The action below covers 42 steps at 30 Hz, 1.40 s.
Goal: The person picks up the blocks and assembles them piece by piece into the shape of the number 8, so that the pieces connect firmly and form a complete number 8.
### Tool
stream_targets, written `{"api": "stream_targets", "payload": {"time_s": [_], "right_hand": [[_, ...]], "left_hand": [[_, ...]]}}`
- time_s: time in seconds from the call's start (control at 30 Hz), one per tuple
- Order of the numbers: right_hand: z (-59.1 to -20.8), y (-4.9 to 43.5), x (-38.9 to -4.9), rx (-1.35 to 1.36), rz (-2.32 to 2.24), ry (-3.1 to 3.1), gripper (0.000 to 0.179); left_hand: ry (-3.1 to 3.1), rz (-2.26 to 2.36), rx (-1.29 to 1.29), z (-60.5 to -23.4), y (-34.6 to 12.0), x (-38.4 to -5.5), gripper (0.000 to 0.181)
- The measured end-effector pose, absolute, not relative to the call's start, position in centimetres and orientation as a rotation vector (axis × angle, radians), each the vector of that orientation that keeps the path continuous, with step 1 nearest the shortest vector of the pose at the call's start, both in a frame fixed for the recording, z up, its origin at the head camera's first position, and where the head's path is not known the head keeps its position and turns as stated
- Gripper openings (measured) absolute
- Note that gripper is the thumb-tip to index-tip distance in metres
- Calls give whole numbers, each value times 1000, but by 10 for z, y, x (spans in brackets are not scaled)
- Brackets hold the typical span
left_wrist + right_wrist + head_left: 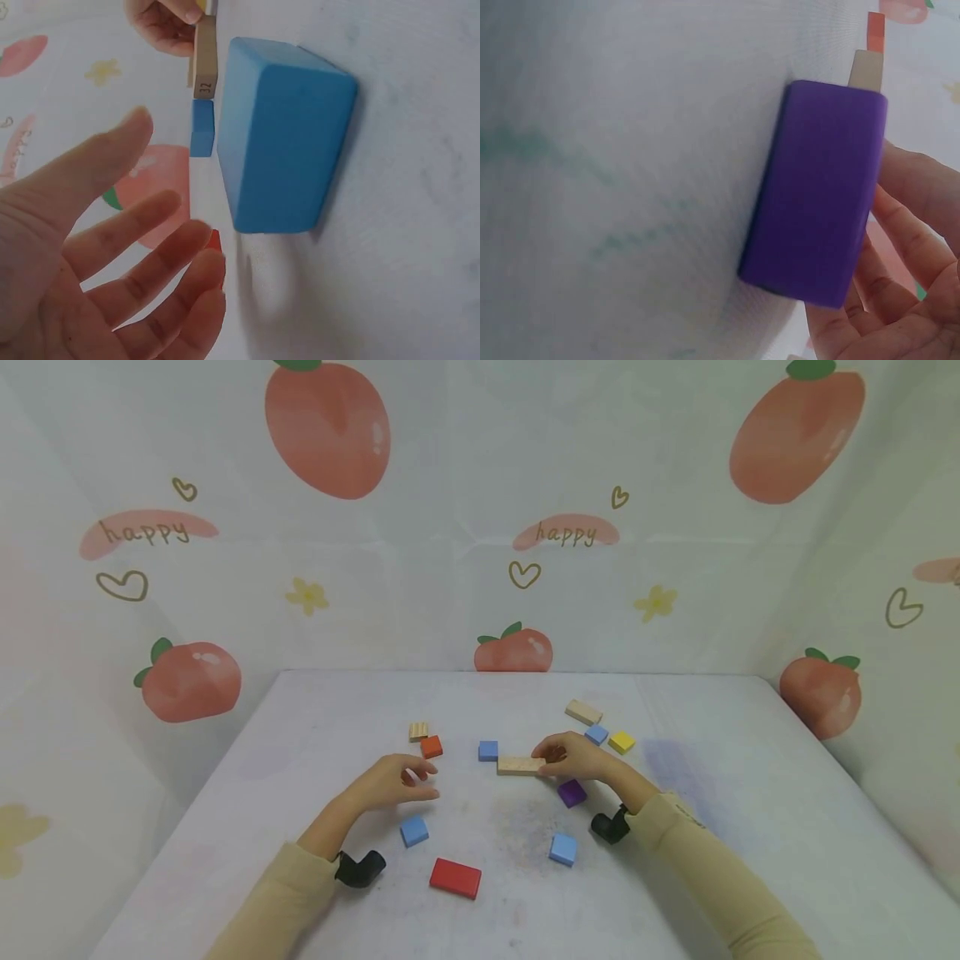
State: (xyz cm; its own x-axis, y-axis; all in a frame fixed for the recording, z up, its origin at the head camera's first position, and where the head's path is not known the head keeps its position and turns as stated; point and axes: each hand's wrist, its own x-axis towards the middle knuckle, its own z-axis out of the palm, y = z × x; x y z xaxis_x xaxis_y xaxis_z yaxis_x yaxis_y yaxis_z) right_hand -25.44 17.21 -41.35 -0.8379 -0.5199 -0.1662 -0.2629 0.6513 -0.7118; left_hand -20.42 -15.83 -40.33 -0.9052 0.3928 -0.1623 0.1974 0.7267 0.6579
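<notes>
A long plain wooden block [519, 766] lies in the middle of the table, and my right hand [572, 757] pinches its right end between thumb and fingers. The wooden block's near end, marked 32 in the left wrist view, meets a blue block [488, 751]. Just in front of the right hand lies a purple block [572, 793], which covers part of that hand in the right wrist view. My left hand [388, 781] hovers with fingers loosely spread and holds nothing. Nearest to it are a light blue block [414, 831] and an orange-red block [431, 746].
A ridged wooden piece [418, 732] touches the orange-red block. Behind the right hand lie another wooden block [583, 712], a blue block [596, 734] and a yellow block [622, 742]. Closer in are a red slab [456, 878] and a light blue block [563, 849].
</notes>
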Motion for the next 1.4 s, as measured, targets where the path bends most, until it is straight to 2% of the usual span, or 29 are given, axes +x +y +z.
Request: {"api": "stream_targets", "payload": {"time_s": [0.77,1.4], "right_hand": [[-415,173,-253,-674,-1000,2537,23],[-414,173,-253,-663,-987,2540,24]], "left_hand": [[2470,933,719,-412,-179,-185,40],[2444,940,771,-408,-178,-183,32]]}}
